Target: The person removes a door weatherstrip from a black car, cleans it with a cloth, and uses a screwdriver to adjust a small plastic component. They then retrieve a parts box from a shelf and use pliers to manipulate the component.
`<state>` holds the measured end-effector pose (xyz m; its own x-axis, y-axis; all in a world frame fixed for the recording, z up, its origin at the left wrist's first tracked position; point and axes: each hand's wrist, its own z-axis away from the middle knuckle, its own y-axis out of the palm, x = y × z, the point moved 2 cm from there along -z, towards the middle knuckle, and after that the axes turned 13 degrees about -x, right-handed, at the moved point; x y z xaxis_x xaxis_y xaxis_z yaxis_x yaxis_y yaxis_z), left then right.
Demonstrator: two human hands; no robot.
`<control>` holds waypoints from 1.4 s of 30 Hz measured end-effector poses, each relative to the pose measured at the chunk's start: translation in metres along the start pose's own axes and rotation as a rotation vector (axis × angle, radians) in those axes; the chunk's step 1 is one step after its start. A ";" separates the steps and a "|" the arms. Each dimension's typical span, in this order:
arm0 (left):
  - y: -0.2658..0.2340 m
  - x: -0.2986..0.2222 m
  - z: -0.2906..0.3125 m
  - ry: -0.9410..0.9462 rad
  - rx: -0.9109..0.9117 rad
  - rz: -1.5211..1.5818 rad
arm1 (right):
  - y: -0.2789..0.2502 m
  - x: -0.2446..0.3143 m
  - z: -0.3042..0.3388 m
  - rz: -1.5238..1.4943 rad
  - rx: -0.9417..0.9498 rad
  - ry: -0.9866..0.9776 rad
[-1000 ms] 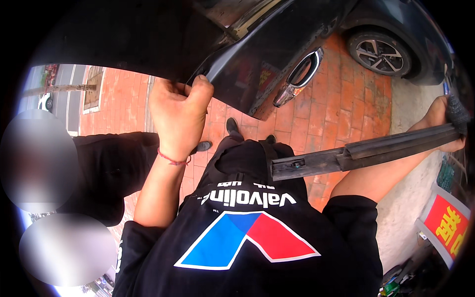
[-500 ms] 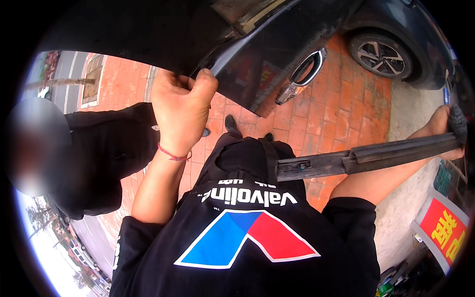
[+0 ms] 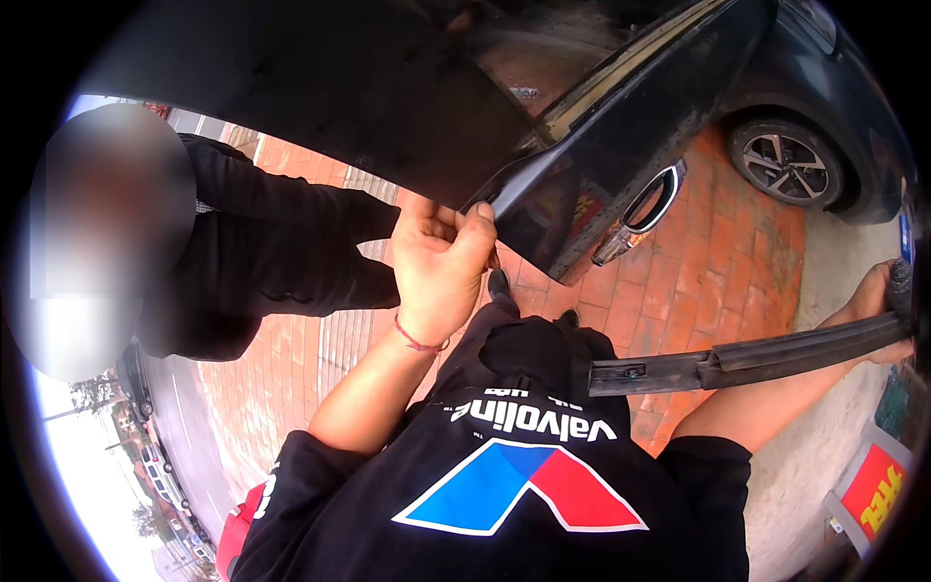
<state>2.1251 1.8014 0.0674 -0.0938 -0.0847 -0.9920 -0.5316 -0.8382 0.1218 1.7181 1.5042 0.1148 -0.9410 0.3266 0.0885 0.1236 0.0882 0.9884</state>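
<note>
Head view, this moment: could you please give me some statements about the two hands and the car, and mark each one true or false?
1. The left hand pinches the edge of the dark car door. True.
2. The right hand is empty. False: the right hand holds a long dark strip.
3. A thin red band circles the left wrist. True.
4. The left hand grips the door handle. False: neither hand touches the door handle.
5. The ground below the door is grass. False: it is reddish paving.

Outdoor roadside, brick paving (image 3: 742, 276), road (image 3: 189, 417), vehicles (image 3: 155, 472)
</note>
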 end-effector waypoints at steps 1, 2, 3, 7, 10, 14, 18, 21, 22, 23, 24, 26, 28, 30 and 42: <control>0.000 0.001 0.002 -0.016 0.001 0.053 | -0.003 -0.001 0.002 0.004 0.000 -0.010; 0.000 0.004 0.003 -0.063 0.038 0.138 | -0.007 0.000 0.005 0.008 -0.001 -0.022; -0.002 0.006 0.003 -0.108 0.074 0.224 | -0.010 0.000 0.009 0.006 -0.012 -0.037; -0.013 0.016 0.002 -0.305 0.192 0.377 | -0.013 0.003 0.013 -0.014 -0.054 -0.097; -0.020 0.021 -0.006 -0.310 0.279 0.379 | -0.023 0.009 0.005 -0.001 -0.065 -0.130; -0.026 0.022 -0.015 -0.306 0.348 0.349 | -0.022 0.015 -0.002 0.042 -0.084 -0.120; -0.025 0.018 -0.013 -0.294 0.348 0.330 | -0.010 0.003 0.018 0.130 -0.045 -0.126; -0.028 0.017 -0.012 -0.263 0.309 0.304 | -0.014 0.008 0.010 0.124 0.036 -0.043; -0.027 0.016 -0.009 -0.241 0.276 0.256 | -0.010 0.009 0.013 0.129 -0.010 -0.072; -0.025 0.014 0.000 -0.218 0.190 0.137 | -0.006 0.010 0.016 0.133 -0.057 -0.101; -0.025 0.010 0.015 -0.193 0.109 0.010 | -0.004 0.010 0.023 0.134 -0.109 -0.136; -0.026 -0.002 0.061 0.002 0.153 -0.163 | -0.008 0.019 0.018 0.135 0.012 -0.079; -0.008 -0.026 0.089 0.299 0.506 -0.295 | -0.011 0.023 0.014 0.121 0.049 -0.048; 0.010 -0.038 0.094 0.295 0.801 -0.390 | -0.006 0.028 0.013 0.088 0.021 -0.074; 0.052 0.012 0.110 -0.582 1.492 -0.360 | -0.057 0.090 0.080 0.082 -0.008 -0.131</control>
<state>2.0036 1.8158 0.0660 0.1050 0.4790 -0.8715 -0.8557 0.4900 0.1662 1.6515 1.6036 0.0566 -0.8787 0.4522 0.1531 0.1958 0.0488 0.9794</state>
